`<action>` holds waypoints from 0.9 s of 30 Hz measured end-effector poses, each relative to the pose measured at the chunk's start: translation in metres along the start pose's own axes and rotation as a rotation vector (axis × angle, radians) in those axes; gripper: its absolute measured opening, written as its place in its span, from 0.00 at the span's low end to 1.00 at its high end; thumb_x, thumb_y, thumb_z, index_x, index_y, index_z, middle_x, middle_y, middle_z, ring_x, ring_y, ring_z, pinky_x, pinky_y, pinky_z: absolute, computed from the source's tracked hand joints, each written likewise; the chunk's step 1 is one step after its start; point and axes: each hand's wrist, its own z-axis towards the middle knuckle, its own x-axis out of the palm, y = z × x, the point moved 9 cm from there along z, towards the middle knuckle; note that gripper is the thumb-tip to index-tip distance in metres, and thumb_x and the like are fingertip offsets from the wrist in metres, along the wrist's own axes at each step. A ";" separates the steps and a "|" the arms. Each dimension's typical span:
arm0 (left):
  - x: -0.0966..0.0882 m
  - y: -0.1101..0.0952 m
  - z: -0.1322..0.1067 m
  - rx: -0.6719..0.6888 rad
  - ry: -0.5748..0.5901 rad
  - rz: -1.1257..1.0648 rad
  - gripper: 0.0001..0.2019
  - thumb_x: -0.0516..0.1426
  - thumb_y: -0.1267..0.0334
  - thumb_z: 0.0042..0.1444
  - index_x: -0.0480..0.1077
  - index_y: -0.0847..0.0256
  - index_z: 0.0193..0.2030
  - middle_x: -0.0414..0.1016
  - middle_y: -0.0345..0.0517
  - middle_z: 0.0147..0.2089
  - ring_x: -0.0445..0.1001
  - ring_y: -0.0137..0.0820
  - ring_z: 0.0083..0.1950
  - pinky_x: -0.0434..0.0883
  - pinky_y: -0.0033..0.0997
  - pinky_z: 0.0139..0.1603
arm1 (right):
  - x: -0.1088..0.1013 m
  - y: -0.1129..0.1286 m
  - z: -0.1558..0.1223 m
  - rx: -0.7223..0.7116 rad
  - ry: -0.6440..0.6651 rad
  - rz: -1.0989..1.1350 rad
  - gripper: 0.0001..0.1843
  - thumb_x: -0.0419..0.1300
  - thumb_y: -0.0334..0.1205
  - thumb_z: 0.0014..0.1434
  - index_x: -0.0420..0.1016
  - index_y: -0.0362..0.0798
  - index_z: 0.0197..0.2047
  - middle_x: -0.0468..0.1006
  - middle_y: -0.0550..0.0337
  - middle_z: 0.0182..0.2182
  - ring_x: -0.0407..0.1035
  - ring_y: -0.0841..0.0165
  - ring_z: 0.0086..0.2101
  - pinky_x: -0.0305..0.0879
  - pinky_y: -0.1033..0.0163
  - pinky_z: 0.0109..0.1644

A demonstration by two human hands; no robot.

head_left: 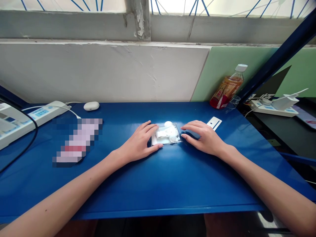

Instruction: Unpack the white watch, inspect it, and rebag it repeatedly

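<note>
Clear packet (165, 139) flat on worktop (158, 184). Left hand (139, 142) at nine o'clock, fingers (151, 129) and thumb apart over packet's edge; right hand (208, 137) at three, fingers parted from thumb, just beside. Open room toward six.

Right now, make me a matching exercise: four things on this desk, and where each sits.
1. clear packet
2. bottle
3. white slotted card
4. white rounded case

A. just past the right hand
B. near the left-side power strip
C. between the left hand and right hand
D. back right, by the green panel

Pairs: 1-C, 2-D, 3-A, 4-B.
</note>
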 end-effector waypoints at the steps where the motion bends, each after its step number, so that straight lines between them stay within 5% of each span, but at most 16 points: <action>1: 0.000 0.001 0.000 0.000 0.013 -0.008 0.35 0.56 0.42 0.63 0.60 0.65 0.69 0.62 0.57 0.70 0.49 0.52 0.75 0.58 0.55 0.70 | 0.000 -0.002 0.000 0.015 0.004 -0.004 0.17 0.56 0.46 0.66 0.77 0.48 0.52 0.82 0.48 0.47 0.75 0.55 0.48 0.72 0.48 0.53; 6: 0.003 -0.003 0.001 0.036 0.065 -0.016 0.34 0.56 0.44 0.63 0.58 0.58 0.70 0.62 0.52 0.71 0.50 0.50 0.75 0.51 0.58 0.72 | 0.019 -0.004 -0.004 0.014 0.200 0.007 0.35 0.56 0.54 0.66 0.60 0.43 0.68 0.66 0.41 0.65 0.61 0.51 0.63 0.64 0.44 0.64; 27: 0.007 -0.003 0.003 0.055 0.055 0.063 0.38 0.55 0.40 0.62 0.58 0.66 0.69 0.60 0.61 0.70 0.55 0.50 0.73 0.52 0.56 0.72 | 0.024 -0.013 -0.008 0.054 0.293 0.071 0.42 0.60 0.60 0.60 0.58 0.43 0.69 0.64 0.41 0.66 0.60 0.50 0.63 0.63 0.44 0.65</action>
